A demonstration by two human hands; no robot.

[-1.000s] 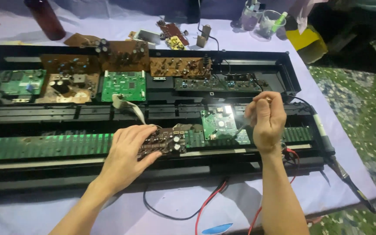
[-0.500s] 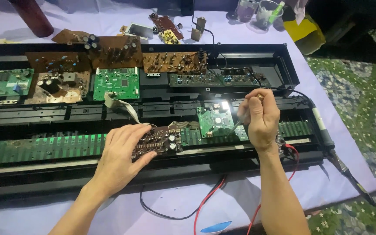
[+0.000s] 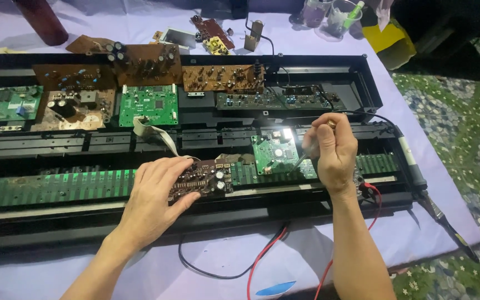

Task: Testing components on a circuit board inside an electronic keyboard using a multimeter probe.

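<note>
The desk [image 3: 140, 22] was covered with a pale lilac cloth, and a patterned green floor [image 3: 462, 128] was seen at the right. A long black opened chassis [image 3: 368, 89] was laid across the desk, with several circuit boards set in its far half: a green board at the far left, brown boards with capacitors beside it, and a green square board [image 3: 148, 104] nearer the middle. A strip of green boards [image 3: 51, 186] was run along the near half.

The left hand [image 3: 154, 194] was laid, fingers loosely curled, on the left end of a small brown board [image 3: 202, 178] dotted with capacitors, which was rested on the green strip; the board was gripped between thumb and fingers. A grey ribbon cable [image 3: 154, 136] was led from it toward the far boards.

The right hand [image 3: 329, 153] was closed around a thin probe-like tool [image 3: 298, 161], whose tip was pressed to a small green board [image 3: 273, 154] lit by a bright spot. Red and black leads [image 3: 262, 258] were draped over the near edge of the desk. A soldering iron [image 3: 418, 178] was laid at the right end of the chassis.

At the far right a yellow package [image 3: 389, 38] and clear cups [image 3: 340, 14] were placed; a dark red bottle [image 3: 40, 22] was stood at the far left.
</note>
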